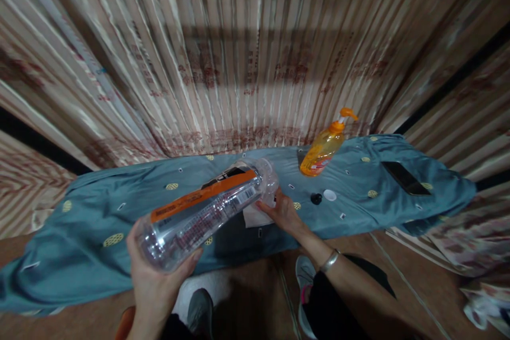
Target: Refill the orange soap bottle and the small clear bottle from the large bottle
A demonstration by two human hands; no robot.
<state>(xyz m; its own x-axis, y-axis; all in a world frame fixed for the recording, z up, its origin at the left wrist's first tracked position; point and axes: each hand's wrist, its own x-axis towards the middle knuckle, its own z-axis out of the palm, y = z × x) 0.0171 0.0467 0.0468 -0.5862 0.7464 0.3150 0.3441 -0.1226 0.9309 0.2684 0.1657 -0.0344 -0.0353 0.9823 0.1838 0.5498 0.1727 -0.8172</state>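
Head view, and a striped curtain [255, 21] backs a long table [99, 207] draped in patterned blue-green cloth. Across its front edge slants the big clear bottle [199, 223], base end clamped firmly in the left hand [157, 273]. To its right, near the back edge, stands the orange pump bottle [322, 154]; a dark phone [405, 178] lies towards the right end, a stretch of cloth between the two. At the big bottle's other end, the right hand [286, 213] grips a small clear vessel [269, 178], a pale sheet [255, 219] just below. A white disc [330, 195] sits just beside a black cap [316, 199], in front of the pump bottle. Labels: orange band [203, 195] and barcode [249, 192] on the big bottle, reddish label [320, 164] on the pump bottle, lettering too blurred to read.
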